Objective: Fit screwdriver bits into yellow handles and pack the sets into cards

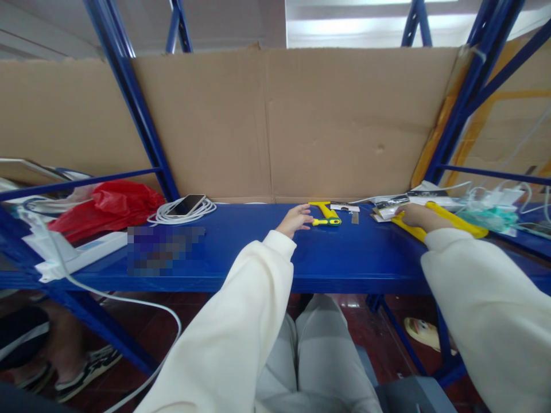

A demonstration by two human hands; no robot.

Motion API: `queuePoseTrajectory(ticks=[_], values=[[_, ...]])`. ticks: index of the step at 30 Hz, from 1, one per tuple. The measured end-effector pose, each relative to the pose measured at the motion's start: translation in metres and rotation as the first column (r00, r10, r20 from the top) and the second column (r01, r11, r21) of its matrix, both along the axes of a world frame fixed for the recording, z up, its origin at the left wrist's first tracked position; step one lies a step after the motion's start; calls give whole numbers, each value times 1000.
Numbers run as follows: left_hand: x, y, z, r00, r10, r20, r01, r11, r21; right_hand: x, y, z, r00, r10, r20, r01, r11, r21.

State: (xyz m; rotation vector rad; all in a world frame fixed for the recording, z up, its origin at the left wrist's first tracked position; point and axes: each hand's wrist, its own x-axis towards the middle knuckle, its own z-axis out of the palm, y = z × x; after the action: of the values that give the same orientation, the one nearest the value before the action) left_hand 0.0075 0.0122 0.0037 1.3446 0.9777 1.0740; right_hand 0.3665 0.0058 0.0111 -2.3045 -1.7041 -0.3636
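Note:
My left hand (295, 221) is over the blue shelf top (241, 252), fingers apart and holding nothing. Just right of its fingertips lies a slim yellow-and-green handled tool (328, 222). Behind that is a yellow angled piece (326, 209), and a small flat metal strip (355, 218) lies further right. My right hand (412, 216) is at the right, its fingers curled down against a small pile of black-and-silver packets (390, 205). What they grip is hidden. Under and beside this hand lies a larger yellow frame-like object (462, 222), its kind unclear.
At left are a phone (187, 205) on a coiled white cable (202, 211), a red plastic bag (124, 201) and a white box (101, 249). Cardboard (267, 126) walls the back between blue posts. Clear and greenish plastic (491, 215) lies at right. Another person's leg (60, 338) shows lower left.

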Motion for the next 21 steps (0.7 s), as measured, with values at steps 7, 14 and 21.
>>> queuePoseTrajectory(ticks=[7,14,21], values=[[-2,7,-1,995,103,-12,-103,994,-38,-62,8,7,981,194,27,-190,976,-105],[1,2,2,990,139,-16,-139,989,-51,-136,28,3,910,401,-108,-410,909,-75],[4,-3,4,988,153,-3,-153,987,-57,-171,37,0,953,253,-165,-267,961,-71]])
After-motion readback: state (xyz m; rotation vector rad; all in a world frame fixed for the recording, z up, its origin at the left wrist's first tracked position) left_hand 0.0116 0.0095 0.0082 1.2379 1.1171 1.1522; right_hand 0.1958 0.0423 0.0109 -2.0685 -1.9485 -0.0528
